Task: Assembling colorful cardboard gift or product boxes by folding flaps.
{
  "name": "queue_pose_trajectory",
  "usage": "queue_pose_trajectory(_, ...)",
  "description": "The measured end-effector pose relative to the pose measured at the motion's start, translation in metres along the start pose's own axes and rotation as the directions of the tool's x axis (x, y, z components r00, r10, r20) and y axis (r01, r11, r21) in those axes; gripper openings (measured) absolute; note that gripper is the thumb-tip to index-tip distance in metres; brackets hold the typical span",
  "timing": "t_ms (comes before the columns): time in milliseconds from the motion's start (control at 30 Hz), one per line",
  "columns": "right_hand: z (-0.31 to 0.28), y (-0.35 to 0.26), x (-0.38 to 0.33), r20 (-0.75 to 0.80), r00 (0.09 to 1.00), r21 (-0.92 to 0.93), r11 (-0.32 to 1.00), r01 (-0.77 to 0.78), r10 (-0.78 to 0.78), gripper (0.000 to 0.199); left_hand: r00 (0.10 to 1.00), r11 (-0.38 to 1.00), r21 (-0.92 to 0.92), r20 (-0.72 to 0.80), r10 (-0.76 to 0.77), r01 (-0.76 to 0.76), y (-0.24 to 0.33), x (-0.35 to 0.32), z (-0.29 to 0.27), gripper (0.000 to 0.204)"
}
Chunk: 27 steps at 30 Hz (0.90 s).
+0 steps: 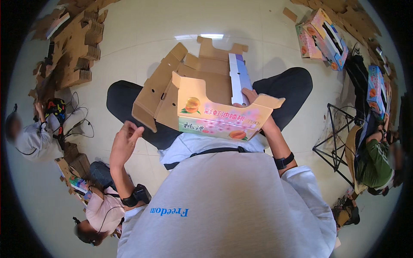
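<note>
A partly folded cardboard box rests across my lap. Its near wall is printed in pink and yellow with peaches, and its bare brown inside faces up. Along the box's right side runs a white and purple folded wall. My right hand grips that side, fingertips over the white strip; the near corner flap covers part of the hand. A brown side panel slants outward at the left. Just beside its lower corner is my left hand, fingers curled in with the thumb close to them and nothing visible in them.
Stacked flat brown cardboard stands at the far left. Printed boxes sit on the floor at the far right. A black folding frame is to my right. Other people sit working at both sides, one in a green sleeve.
</note>
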State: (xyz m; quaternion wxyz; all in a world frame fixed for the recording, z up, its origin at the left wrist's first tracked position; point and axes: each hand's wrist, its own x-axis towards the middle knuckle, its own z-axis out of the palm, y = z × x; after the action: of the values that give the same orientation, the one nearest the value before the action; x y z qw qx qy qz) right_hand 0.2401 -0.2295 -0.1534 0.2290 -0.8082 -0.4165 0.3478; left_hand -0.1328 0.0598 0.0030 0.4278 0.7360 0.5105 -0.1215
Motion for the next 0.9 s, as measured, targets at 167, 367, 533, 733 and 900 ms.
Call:
queue_pose_trajectory(167,-0.011,-0.008,-0.013,0.076,0.99,0.214,0.972,0.098,-0.117,0.057,0.928,0.98,-0.117,-0.356,0.111,-0.163,0.013,0.015,0.035,0.058)
queue_pose_trajectory(367,-0.035,-0.041,-0.032,0.077,0.966,0.096,0.966,0.238,-0.246,0.055,0.862,0.888,-0.254,-0.444,0.245,-0.384,0.049,0.055,0.068,0.079)
queue_pose_trajectory(533,-0.049,-0.07,-0.042,0.138,0.968,-0.02,0.977,0.214,-0.21,0.052,0.776,0.794,-0.078,-0.29,0.56,-0.603,0.093,0.043,0.071,0.075)
queue_pose_trajectory(733,-0.054,-0.07,-0.041,0.136,0.937,0.124,0.944,0.307,-0.322,0.041,0.652,0.67,-0.04,0.196,0.733,-0.741,0.11,0.039,0.063,0.066)
queue_pose_trajectory(900,-0.036,-0.05,-0.016,0.169,0.93,0.305,0.914,0.267,-0.327,0.025,0.49,0.707,-0.165,0.613,0.62,-0.687,0.097,0.076,0.084,0.053)
